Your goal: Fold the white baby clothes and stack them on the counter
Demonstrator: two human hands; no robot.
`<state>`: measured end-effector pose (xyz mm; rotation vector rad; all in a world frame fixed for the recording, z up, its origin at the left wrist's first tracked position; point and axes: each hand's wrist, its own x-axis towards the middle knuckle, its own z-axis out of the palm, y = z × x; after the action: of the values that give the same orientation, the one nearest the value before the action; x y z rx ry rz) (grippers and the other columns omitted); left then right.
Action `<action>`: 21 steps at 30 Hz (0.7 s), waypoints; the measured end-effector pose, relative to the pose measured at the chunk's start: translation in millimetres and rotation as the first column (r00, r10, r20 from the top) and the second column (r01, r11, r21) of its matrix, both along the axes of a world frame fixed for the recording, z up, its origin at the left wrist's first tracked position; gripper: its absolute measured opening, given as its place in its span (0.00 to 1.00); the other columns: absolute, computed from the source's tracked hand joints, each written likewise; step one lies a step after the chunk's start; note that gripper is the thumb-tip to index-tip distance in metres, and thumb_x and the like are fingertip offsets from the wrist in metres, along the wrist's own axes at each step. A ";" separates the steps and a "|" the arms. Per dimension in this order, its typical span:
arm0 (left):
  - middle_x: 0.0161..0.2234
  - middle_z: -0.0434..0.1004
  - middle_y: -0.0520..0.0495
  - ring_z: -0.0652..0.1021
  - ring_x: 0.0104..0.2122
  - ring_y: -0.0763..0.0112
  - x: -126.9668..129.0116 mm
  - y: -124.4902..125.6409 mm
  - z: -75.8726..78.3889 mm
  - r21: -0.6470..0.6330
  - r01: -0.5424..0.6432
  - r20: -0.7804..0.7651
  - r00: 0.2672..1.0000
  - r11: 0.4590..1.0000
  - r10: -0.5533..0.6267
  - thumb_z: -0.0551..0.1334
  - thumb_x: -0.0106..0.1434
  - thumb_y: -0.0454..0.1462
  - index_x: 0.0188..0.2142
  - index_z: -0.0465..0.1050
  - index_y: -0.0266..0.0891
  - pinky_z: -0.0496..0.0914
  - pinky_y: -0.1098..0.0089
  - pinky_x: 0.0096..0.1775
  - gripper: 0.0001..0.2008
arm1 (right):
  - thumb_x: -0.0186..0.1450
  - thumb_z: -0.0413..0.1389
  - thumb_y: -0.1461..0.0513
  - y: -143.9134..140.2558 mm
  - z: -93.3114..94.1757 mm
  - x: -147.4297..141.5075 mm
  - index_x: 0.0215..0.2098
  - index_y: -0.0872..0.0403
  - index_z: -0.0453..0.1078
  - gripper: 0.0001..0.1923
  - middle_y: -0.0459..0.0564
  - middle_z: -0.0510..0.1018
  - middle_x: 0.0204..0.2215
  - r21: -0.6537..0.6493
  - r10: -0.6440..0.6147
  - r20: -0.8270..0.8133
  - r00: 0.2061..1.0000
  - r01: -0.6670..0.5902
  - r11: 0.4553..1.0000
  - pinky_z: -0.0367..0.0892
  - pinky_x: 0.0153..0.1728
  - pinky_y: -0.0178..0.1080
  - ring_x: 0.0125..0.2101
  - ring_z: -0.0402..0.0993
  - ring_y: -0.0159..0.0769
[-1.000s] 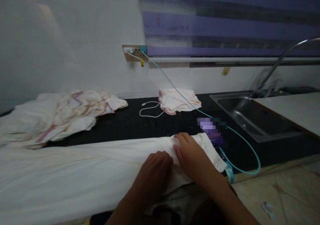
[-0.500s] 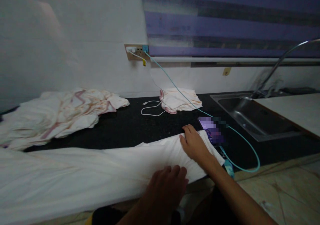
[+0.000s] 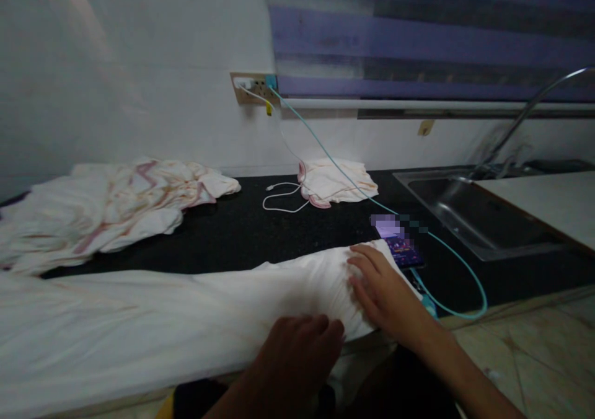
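Observation:
A long white cloth lies stretched along the front of the black counter, its right end by a phone. My right hand rests on that end with its fingers apart, touching the top of the fabric. Closer to me, my left hand is in shadow on the cloth's near side. Its fingers are bent down onto the fabric and their tips are hidden. The phone has a lit screen and lies just beyond the right end of the cloth.
A heap of white cloths with pink trim lies at the back left. A smaller folded cloth sits by the wall. A white cable and a teal cable cross the counter. At right is a steel sink beside a white board.
My right hand has slid a little to the right along the cloth's end and its fingers have spread. My left hand has stayed nearly in place. The view has shifted slightly.

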<state>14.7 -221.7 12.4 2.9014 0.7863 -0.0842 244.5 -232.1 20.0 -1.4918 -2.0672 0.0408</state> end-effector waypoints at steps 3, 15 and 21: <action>0.34 0.78 0.51 0.78 0.32 0.65 -1.4 0.8 -6.7 0.015 0.019 0.110 0.994 1.000 -0.021 0.57 0.72 0.35 0.43 0.66 0.44 0.65 0.67 0.32 0.02 | 0.73 0.51 0.65 -23.5 -1.8 9.3 0.56 0.54 0.70 0.14 0.62 0.70 0.62 -0.037 0.076 0.076 0.994 -0.073 0.997 0.67 0.64 0.56 0.65 0.64 0.49; 0.36 0.78 0.48 0.78 0.36 0.64 -41.9 15.8 -15.5 0.178 0.007 0.084 0.996 0.984 -0.022 0.66 0.68 0.42 0.41 0.70 0.43 0.68 0.66 0.36 0.08 | 0.73 0.57 0.59 -57.4 -15.7 45.7 0.56 0.51 0.73 0.15 0.57 0.78 0.50 -0.082 0.179 0.218 0.959 -0.165 0.983 0.76 0.50 0.49 0.50 0.77 0.45; 0.37 0.80 0.46 0.80 0.37 0.59 -55.4 29.0 -12.2 0.203 -0.026 0.017 1.000 0.979 0.022 0.67 0.67 0.50 0.39 0.74 0.41 0.72 0.62 0.37 0.15 | 0.72 0.58 0.58 -60.6 -12.2 47.5 0.60 0.50 0.70 0.18 0.58 0.77 0.53 -0.122 0.181 0.189 0.965 -0.160 0.980 0.75 0.52 0.49 0.53 0.76 0.46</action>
<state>-40.7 -192.8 0.2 3.0783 0.8756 0.0219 292.0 -292.7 7.8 -1.4242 -2.3859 0.0714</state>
